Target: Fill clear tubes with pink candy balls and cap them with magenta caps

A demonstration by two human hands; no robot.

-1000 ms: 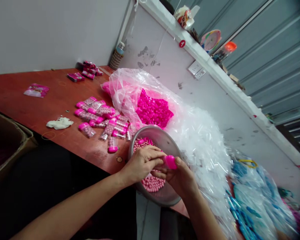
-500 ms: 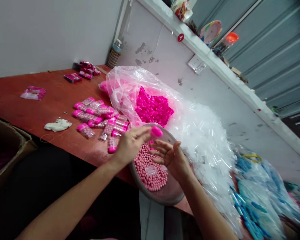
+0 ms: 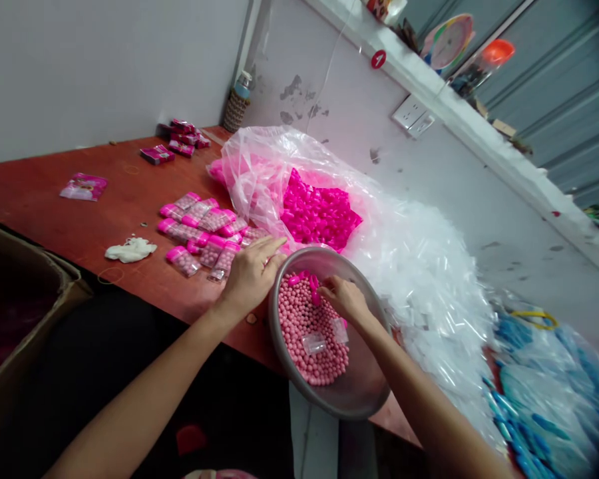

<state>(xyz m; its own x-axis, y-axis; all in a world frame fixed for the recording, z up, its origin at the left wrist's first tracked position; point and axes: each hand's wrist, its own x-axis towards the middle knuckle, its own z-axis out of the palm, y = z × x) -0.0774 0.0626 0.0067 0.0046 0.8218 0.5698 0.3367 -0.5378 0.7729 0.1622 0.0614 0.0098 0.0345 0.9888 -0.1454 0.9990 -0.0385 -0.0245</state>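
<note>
My left hand (image 3: 252,274) is over the near side of a pile of clear tubes (image 3: 213,249) with pink caps and pink beads inside. Its fingers are stretched out, thumb apart, and nothing shows in its grasp. Beside it, a grey bowl (image 3: 274,318) holds loose pink beads (image 3: 304,326), a few bright pink caps (image 3: 293,281) and clear empty tubes (image 3: 314,343). My right hand (image 3: 347,299) reaches into the bowl, fingertips closed together at a pink cap (image 3: 315,290); its fingers partly hide the grip.
Behind the bowl, a plastic bag (image 3: 249,193) holds many pink caps (image 3: 319,209). A large heap of clear tubes (image 3: 424,279) lies to the right, with blue items in bags (image 3: 554,379) beyond. White cloth (image 3: 130,249) and pink packets (image 3: 84,187) lie left, above a cardboard box (image 3: 54,279).
My left hand has moved left from over the bowl to the tube pile, and the pink-capped piece at its fingers no longer shows. My right hand has lowered into the bowl, fingers closing.
</note>
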